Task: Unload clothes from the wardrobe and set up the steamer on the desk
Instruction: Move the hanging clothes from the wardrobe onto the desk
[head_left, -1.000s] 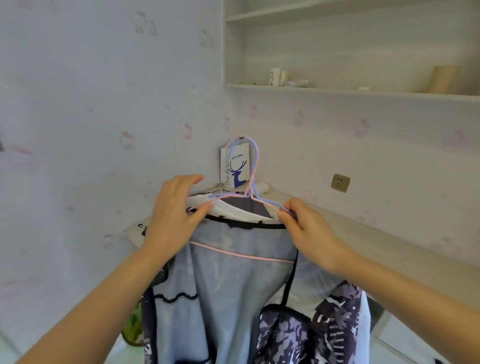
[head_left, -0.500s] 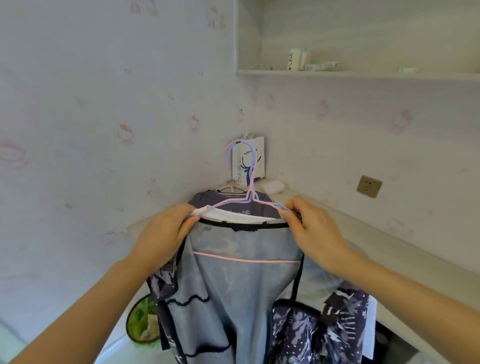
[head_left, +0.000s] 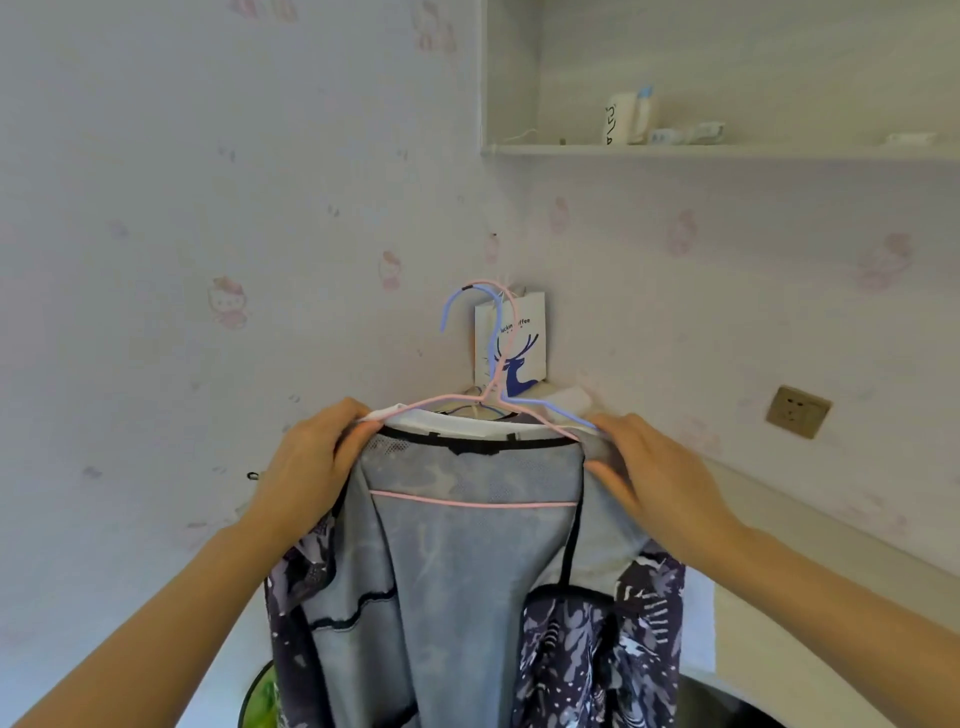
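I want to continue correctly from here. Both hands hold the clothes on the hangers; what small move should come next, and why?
Probably lower the bundle onto the desk at the right. The left hand and right hand grip the shoulders of the clothes, and the hanger hooks hang on nothing, so the hands carry everything.

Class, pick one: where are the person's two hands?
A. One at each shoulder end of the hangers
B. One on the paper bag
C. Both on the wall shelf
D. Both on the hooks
A: the left hand and right hand each hold a shoulder end of the hangers carrying the garment.
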